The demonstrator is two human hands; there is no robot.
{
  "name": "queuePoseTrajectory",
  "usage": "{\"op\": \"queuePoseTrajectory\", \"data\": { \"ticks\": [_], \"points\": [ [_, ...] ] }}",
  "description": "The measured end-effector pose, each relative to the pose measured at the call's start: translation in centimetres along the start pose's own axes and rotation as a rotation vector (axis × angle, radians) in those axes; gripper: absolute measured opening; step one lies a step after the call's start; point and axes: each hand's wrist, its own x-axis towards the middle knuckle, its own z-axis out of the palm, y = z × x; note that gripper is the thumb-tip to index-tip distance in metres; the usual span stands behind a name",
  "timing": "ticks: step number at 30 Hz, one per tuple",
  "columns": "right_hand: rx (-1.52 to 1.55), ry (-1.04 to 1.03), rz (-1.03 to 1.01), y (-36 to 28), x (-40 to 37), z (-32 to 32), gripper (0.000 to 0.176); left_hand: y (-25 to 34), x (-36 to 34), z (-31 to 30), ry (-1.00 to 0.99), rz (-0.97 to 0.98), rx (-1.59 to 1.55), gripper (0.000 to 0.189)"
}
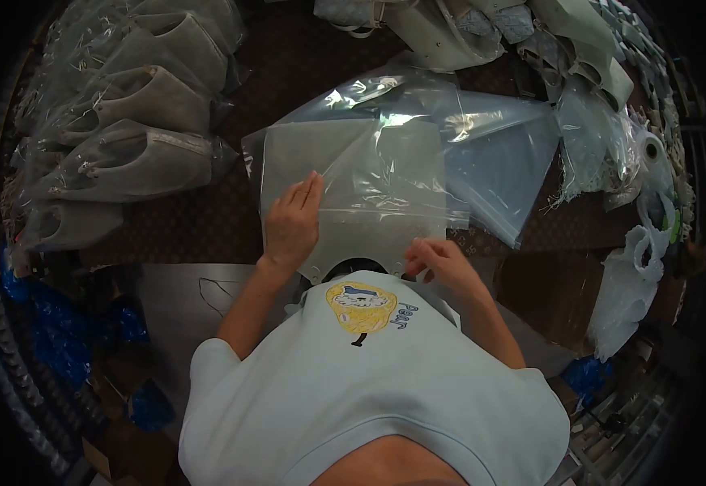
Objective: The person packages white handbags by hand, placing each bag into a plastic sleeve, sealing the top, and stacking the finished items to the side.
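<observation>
A pale flat bag (353,170) with a cut-out handle lies in front of me, its upper part inside a clear plastic sleeve (385,212). My left hand (294,219) rests flat on the sleeve's left side, fingers stretched out and pointing away from me. By the bag's lower right corner, beside the handle opening, is my right hand (438,263), its fingers curled together; what they hold, if anything, is too small to tell. More clear plastic sleeves (499,162) are spread beneath and to the right of the bag.
Several plastic-wrapped pale bags (142,162) are lined up at the left. Other pale bags (442,36) lie along the far edge. At the right are a plastic roll (651,150) and crumpled clear plastic (628,300). Blue plastic (61,332) hangs at the lower left.
</observation>
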Motion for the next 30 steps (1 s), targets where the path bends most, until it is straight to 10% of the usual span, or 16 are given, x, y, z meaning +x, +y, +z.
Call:
{"op": "queuePoseTrajectory", "data": {
  "ticks": [2, 9, 13, 20, 25, 30],
  "points": [
    [0.824, -0.256, 0.235, 0.9, 0.6, 3.0, 0.028, 1.0, -0.4, 0.1, -0.069, 0.027, 0.019, 0.04],
    [1.138, 0.048, -0.118, 3.4, 4.0, 4.2, 0.021, -0.3, 2.5, -4.0, -0.817, 0.129, -0.391, 0.054],
    [1.094, 0.366, -0.086, 6.6, 2.5, 2.8, 0.016, -0.2, 8.5, 2.1, -0.26, 0.129, -0.188, 0.066],
    [1.032, 0.489, -0.202, 6.2, 1.3, 2.4, 0.017, -7.3, 14.2, 5.3, -0.262, -0.54, 0.403, 0.057],
    [1.057, 0.468, -0.15, 5.8, 1.9, 2.9, 0.016, -2.6, 11.5, 5.6, -0.002, 0.03, -0.025, 0.048],
    [1.008, 0.25, -0.153, 2.2, 2.6, 3.1, 0.023, -0.1, 8.7, 10.3, 0.056, 0.041, 0.1, 0.05]
  ]
}}
